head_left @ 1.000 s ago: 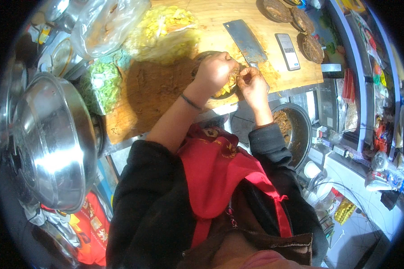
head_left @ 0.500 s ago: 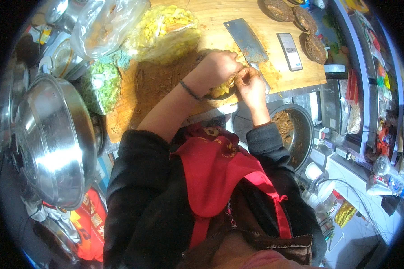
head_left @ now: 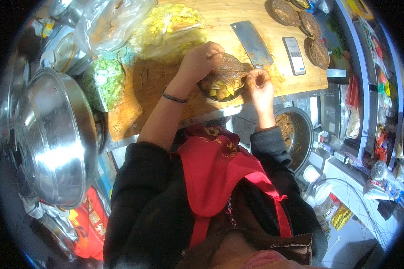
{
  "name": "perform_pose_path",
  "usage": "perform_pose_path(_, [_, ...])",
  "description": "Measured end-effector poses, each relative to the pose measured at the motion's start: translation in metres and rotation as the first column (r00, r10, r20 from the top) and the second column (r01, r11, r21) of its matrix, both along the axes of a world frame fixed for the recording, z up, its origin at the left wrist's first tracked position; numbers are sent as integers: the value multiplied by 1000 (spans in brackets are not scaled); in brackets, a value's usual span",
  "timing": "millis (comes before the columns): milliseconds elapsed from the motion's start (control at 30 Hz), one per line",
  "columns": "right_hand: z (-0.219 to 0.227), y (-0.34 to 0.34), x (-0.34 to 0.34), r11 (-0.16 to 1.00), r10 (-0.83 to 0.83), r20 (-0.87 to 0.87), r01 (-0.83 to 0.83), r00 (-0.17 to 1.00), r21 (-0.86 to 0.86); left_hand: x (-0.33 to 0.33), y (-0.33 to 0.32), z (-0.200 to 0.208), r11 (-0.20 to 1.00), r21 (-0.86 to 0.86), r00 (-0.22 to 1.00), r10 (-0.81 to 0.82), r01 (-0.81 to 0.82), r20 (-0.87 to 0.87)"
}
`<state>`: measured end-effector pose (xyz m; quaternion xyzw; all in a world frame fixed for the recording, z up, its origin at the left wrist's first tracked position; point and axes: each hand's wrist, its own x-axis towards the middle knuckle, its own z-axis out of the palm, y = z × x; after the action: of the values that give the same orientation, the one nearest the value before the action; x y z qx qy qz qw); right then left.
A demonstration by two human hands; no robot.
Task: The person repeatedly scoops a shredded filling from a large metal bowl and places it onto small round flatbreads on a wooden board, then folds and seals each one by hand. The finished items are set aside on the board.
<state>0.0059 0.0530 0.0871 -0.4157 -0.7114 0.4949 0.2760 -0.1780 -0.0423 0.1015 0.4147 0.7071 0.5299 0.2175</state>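
A dark round bowl (head_left: 214,97) stands near the board's front edge, between my hands. Yellow chunks (head_left: 226,89) fill its near side, while brown, sauce-coated slices (head_left: 229,67) cover the far side. My left hand (head_left: 206,56) is over the bowl's far left side, fingers curled in; what they may grip is hidden. At the right rim, beside the end of the slices, my right hand (head_left: 261,80) has thumb and fingers pinched together, smeared with brown. Whether anything is in that pinch is too small to make out.
A cleaver (head_left: 251,43) and a phone (head_left: 293,55) lie on the wooden board (head_left: 150,80). Bags of yellow chunks (head_left: 170,27) and green shreds (head_left: 104,85) are left. Several brown-filled bowls (head_left: 318,53) stand far right. A pot (head_left: 306,134) is below the board; a steel lid (head_left: 58,139) leans left.
My hands have come apart, the left moving left and the right moving slightly right. More of the bowl shows between them, with its slices and yellow chunks. The whole view has shifted slightly.
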Motion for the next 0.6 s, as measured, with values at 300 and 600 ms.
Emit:
perform_pose_path(300, [-19,5,0,990,-58,148,38,987,133,34,-46,-10,954,-226,980,-201,195,-4])
perform_pose_path(600, [-24,2,5,987,-11,134,-10,991,160,52,-65,-35,972,-210,808,-207,106,-552])
